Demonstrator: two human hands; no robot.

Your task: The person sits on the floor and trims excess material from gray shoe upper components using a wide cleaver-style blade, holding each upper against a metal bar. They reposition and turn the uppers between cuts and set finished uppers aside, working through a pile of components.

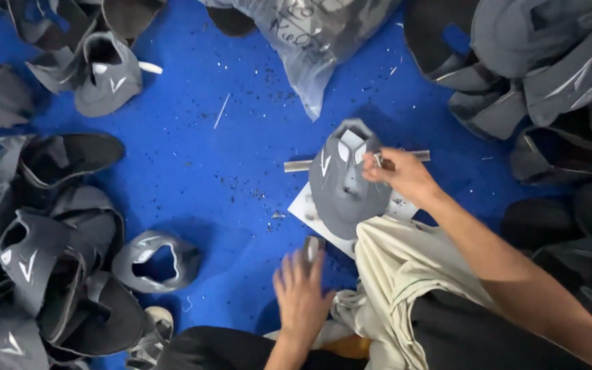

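Observation:
A grey shoe upper (340, 188) lies on a metal bar (297, 165) and a white board (307, 209) on the blue floor. My right hand (402, 175) pinches the upper's right edge near its tongue opening, holding a small light piece there. Lower down, my left hand (301, 294) reaches to a small grey tool (312, 248) on the floor, fingers spread and touching it; whether it grips the tool is unclear. A beige cloth (395, 274) covers my lap between both hands.
Piles of grey shoe uppers lie at the left (35, 267), top left (104, 72) and right (556, 75). A single curled upper (155, 260) rests near my left hand. A clear plastic bag (310, 34) of parts sits at the top. Small scraps dot the blue floor (227, 157).

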